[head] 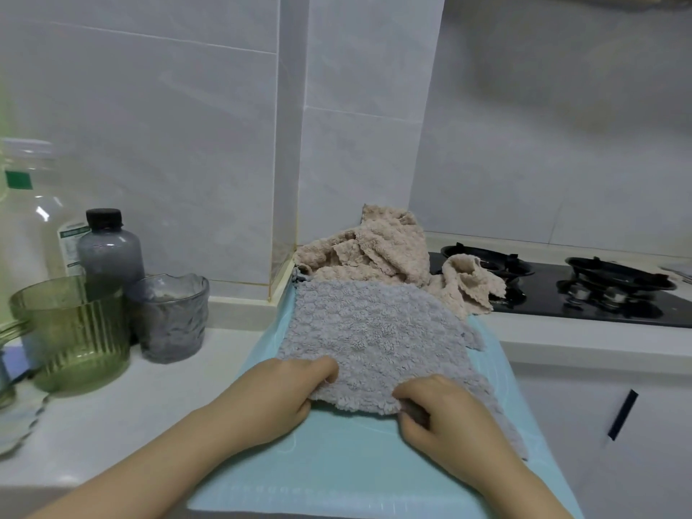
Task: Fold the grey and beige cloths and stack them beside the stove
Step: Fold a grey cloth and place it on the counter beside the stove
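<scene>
Both hands, left [279,391] and right [443,413], pinch the grey cloth's [374,331] near edge (stove [561,290] far right); cloth stretches away.

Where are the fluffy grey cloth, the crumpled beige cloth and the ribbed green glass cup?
fluffy grey cloth [374,331]: head view, middle of its flat top.
crumpled beige cloth [378,245]: head view, top of the bunched heap.
ribbed green glass cup [75,350]: head view, its front wall.
</scene>
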`<state>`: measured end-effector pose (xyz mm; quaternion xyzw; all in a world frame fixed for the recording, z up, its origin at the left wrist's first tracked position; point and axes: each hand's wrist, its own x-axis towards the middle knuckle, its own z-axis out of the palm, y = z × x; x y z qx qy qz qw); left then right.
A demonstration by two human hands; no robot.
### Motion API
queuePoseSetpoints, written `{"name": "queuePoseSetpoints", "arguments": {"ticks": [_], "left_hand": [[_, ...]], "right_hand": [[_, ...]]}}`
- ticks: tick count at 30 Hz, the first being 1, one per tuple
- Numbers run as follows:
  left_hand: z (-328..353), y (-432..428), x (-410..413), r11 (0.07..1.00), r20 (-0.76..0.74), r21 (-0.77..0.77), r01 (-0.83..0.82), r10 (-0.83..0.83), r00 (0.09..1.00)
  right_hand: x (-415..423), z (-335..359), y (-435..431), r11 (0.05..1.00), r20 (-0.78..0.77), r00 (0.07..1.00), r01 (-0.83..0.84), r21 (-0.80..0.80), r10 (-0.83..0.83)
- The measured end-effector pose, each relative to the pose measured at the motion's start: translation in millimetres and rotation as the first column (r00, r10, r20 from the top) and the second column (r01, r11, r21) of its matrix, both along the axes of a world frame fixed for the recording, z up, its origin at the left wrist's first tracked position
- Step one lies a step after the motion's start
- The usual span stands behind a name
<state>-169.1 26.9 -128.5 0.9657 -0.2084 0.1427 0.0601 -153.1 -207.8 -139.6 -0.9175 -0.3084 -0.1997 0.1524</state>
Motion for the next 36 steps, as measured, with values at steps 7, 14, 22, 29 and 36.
{"name": "queuePoseSetpoints", "arguments": {"ticks": [7,14,22,29,36], "left_hand": [[17,1,-1,0.986,-0.075,-0.166,-0.033,0.021,0.997],[30,27,-6,0.855,-0.141,-0.513,-0.075,0.002,0.990],[52,47,-28,0.711,-0.433,-0.685,-0.160,-0.221,0.874],[53,63,-22,0.677,-0.642,-0.661,-0.326,-0.285,0.711],[34,36,21,0.431,-0.524,-0.756,-0.493,0.053,0.850]], "right_hand": [[-9,12,-6,0.966,-0.061,0.965,0.251,-0.065,-0.255],[-14,31,-42,0.950,-0.249,0.917,0.293,-0.108,-0.311],[-34,63,-66,0.989,-0.674,0.737,0.124,0.075,-0.041],[-28,63,-78,0.895,-0.712,0.702,0.336,0.292,-0.031],[18,45,-43,0.655,-0.564,0.812,0.510,0.558,-0.153]]}}
